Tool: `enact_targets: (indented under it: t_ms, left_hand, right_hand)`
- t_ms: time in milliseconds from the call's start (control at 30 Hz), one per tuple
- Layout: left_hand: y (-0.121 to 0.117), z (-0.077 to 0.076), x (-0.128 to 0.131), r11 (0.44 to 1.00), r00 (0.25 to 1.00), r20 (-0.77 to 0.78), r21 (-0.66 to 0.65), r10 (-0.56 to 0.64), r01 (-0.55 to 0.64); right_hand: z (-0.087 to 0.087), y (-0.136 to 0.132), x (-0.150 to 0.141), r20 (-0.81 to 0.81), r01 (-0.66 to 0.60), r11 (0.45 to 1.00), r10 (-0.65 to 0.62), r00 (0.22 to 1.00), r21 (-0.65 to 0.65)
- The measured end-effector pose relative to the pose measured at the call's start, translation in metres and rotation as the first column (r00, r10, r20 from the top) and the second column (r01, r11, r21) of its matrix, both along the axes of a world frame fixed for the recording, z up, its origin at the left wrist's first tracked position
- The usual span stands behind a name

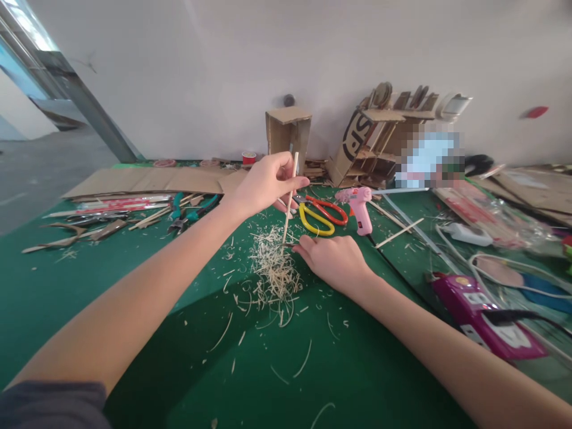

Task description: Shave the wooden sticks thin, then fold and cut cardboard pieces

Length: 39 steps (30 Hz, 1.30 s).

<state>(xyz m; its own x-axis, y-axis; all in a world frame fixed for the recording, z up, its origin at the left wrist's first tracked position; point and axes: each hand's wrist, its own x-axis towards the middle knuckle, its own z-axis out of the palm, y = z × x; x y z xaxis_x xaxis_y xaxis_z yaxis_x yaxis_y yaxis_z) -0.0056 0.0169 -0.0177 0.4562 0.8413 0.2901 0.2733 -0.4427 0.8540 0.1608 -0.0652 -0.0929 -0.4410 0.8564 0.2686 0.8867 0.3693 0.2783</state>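
My left hand (272,182) pinches a thin pale wooden stick (290,199) near its upper part, holding it almost upright. The stick's lower end reaches down over a heap of curled wood shavings (277,274) on the green table. My right hand (333,259) is closed low beside that end, around a small tool whose short dark tip touches or nearly touches the stick. Most of this tool is hidden in the fingers, so its kind cannot be told. Just beyond my hands lie scissors (317,229) with a yellow and an orange-red handle.
A pink glue gun (361,208) stands right of the scissors. Pliers (196,211) and sticks lie at left, before a cardboard strip (147,182). Cardboard boxes (289,134) stand by the wall. A purple power strip (487,316) with cables sits at right.
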Motion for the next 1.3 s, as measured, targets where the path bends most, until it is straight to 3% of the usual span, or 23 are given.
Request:
enact_targets:
  t_ms: [133,233,367,600,800,1000,1200,1300]
  left_hand:
    - [0.001,-0.0014,0.0,1.0,1.0,-0.006,0.021,0.008,-0.008]
    - [0.0014,-0.0024,0.0003,1.0,1.0,-0.005,0.025,0.006,-0.006]
    - [0.0014,-0.0026,0.0001,1.0,1.0,0.004,0.023,0.013,-0.014]
    - [-0.0011,0.0003,-0.0009,0.999,1.0,-0.018,0.033,0.002,-0.001]
    - [-0.0028,0.0016,0.0,0.999,1.0,-0.024,0.036,0.002,-0.001]
    - [-0.0041,0.0035,-0.0008,0.999,0.999,-0.044,0.039,-0.016,0.018]
    - [-0.0067,0.0065,-0.0015,0.999,0.997,-0.064,0.007,-0.034,0.035]
    - [-0.0066,0.0066,-0.0017,0.999,0.997,-0.061,0.005,-0.038,0.039]
  right_hand:
    - [0.0039,0.0056,0.0034,-0.089,0.081,0.991,-0.072,0.993,0.104]
    - [0.003,0.006,0.0036,-0.065,0.081,0.996,-0.078,0.995,0.039]
    - [0.0004,0.0011,0.0001,0.035,-0.016,0.995,0.019,0.999,-0.097]
    - [0.0058,0.0047,-0.0024,-0.071,0.087,0.996,-0.086,0.994,0.02]
    - [0.0022,0.0005,-0.0038,0.04,-0.018,0.992,0.023,0.999,-0.127]
    - [0.0076,0.0041,-0.0029,-0.038,0.085,0.996,-0.084,0.996,0.021]
    - [0.0027,-0.001,-0.005,0.054,-0.031,0.995,0.036,0.998,-0.096]
    - [0.0058,0.0009,-0.0041,0.007,0.003,1.0,-0.003,1.0,-0.026]
